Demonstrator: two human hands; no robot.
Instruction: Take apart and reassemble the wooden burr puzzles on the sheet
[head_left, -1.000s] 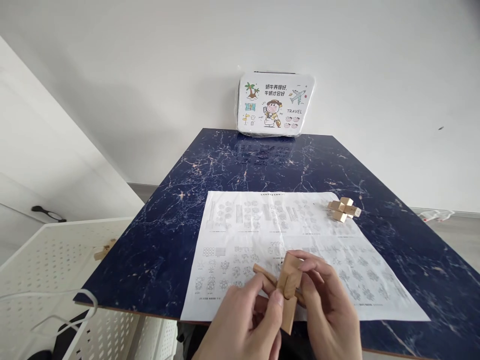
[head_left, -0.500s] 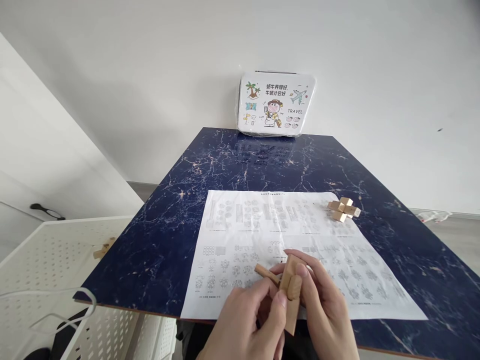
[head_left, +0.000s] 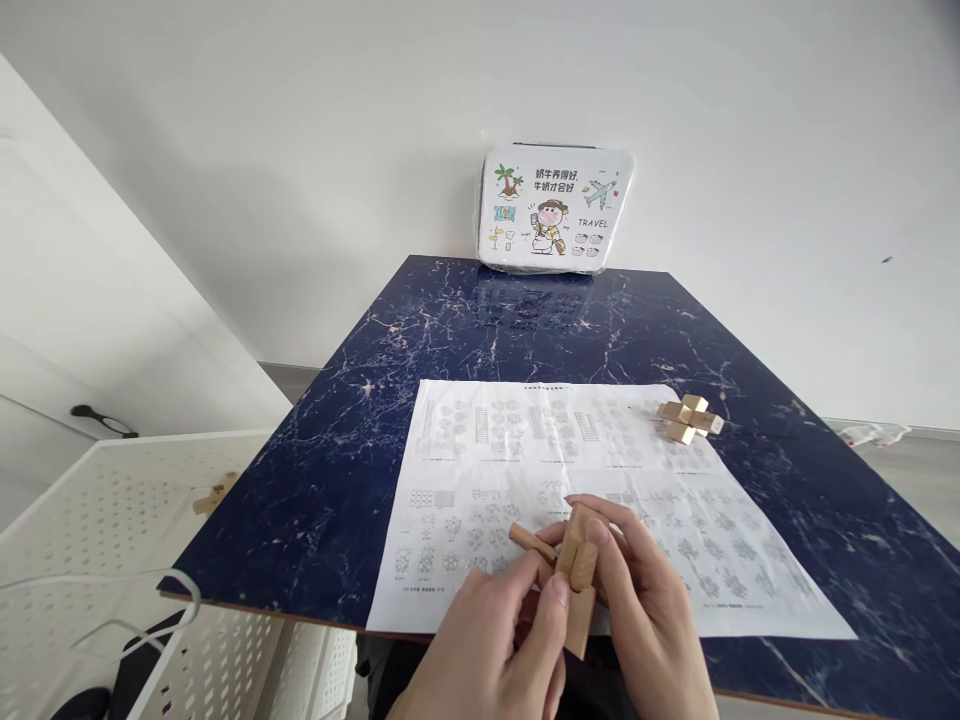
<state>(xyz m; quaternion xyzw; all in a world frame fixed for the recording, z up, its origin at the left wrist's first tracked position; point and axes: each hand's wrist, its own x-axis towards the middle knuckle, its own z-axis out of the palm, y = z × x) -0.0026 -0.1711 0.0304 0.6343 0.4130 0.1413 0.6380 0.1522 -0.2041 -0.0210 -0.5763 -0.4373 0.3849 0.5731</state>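
Between both hands is a cluster of wooden puzzle pieces (head_left: 577,555), held above the front edge of the paper. My left hand (head_left: 510,625) is closed, its thumb pressing on the lower part of the cluster. A thin wooden stick (head_left: 531,541) juts out to the upper left from behind my left fingers. My right hand (head_left: 645,590) grips the cluster from the right, thumb on its front face and index finger along the top. How the pieces interlock is partly hidden by my fingers. Under them lies a white instruction sheet (head_left: 495,470) printed with diagrams.
An assembled wooden burr puzzle (head_left: 690,418) sits at the sheet's right edge on the blue marbled table (head_left: 337,480). A cartoon-printed case (head_left: 553,210) leans on the wall. At left, a white perforated cart (head_left: 127,480) holds a wooden piece (head_left: 214,494) and a white cable (head_left: 97,578).
The wooden cluster has tilted slightly, and its lower piece has moved a little up and left between my hands. My thumbs have shifted slightly. The whole view has moved a touch.
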